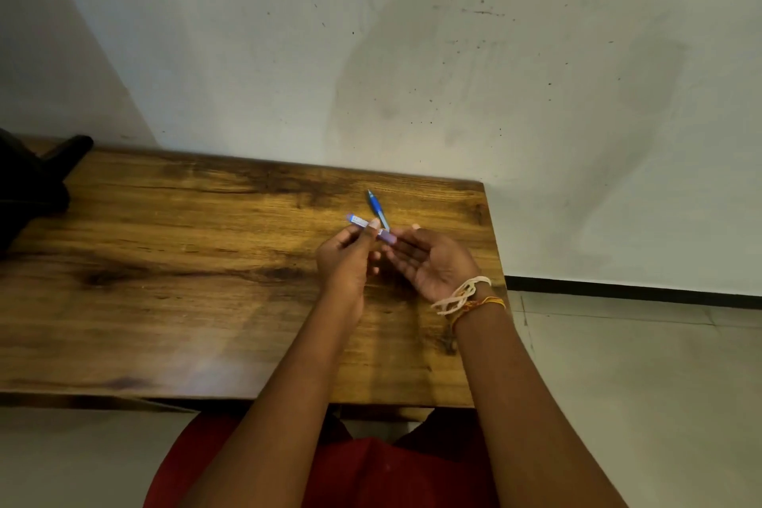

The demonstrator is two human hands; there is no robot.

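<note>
My left hand (345,260) pinches a short purple and white pen barrel (363,224) between thumb and fingers, a little above the wooden table (165,260). The barrel's purple end points toward my right hand (433,260), which lies palm up with relaxed fingers beside that end. Whether the right fingers touch the barrel I cannot tell. A blue pen piece (377,207) lies just beyond both hands; its near end is hidden behind them.
A black object (37,181) sits at the table's far left. A pale wall rises directly behind the table. The table's right edge (492,243) is close to my right hand, with tiled floor (639,384) beyond. String bracelets (464,297) circle my right wrist.
</note>
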